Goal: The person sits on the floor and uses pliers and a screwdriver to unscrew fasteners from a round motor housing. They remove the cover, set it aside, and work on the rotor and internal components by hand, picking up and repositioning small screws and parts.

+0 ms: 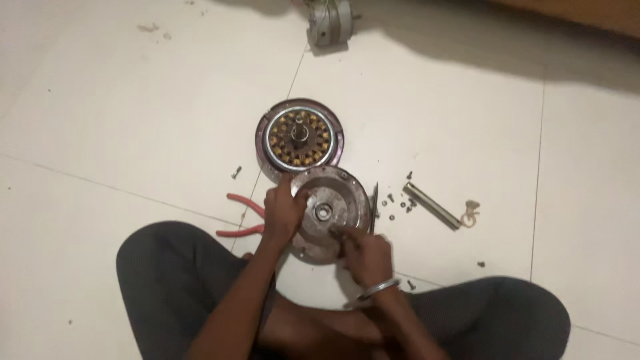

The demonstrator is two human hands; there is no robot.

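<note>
Both hands work on a round grey metal motor cover (331,207) lying on the white tiled floor (133,120), directly in front of the seated person's crossed legs (173,280). Left hand (283,212): fingers curled over the cover's rim at about 9 o'clock, gripping the edge. Right hand (365,253): fingers pressed together at the cover's rim at about 5 o'clock; whether they pinch a small part or a tool cannot be told from this view. A silver bangle (378,288) sits on the right wrist.

Motor cover: disc-shaped, with a central bearing hole (323,213) showing at its middle. The disc appears slightly tilted, its far edge overlapping the next part.

At 12 o'clock from the cover, touching or just overlapping it, lies the other half of the motor (299,139): a round housing with a ring of copper-coloured windings around a dark central hub.

At 9 o'clock, just beyond the left hand, lies a pair of red-handled pliers (241,217), handles spread apart. A single screw (236,173) lies at 10 o'clock, near the housing.

At 3 o'clock, just beside the cover, a thin dark tool (374,203) stands on edge. Further out at 3 o'clock lie several loose screws and nuts (399,205), then a grey metal rod (432,206) with a small clip (471,213) at its far end.

At 12 o'clock, well apart, a grey metal part (328,23) lies at the frame's top edge.
</note>
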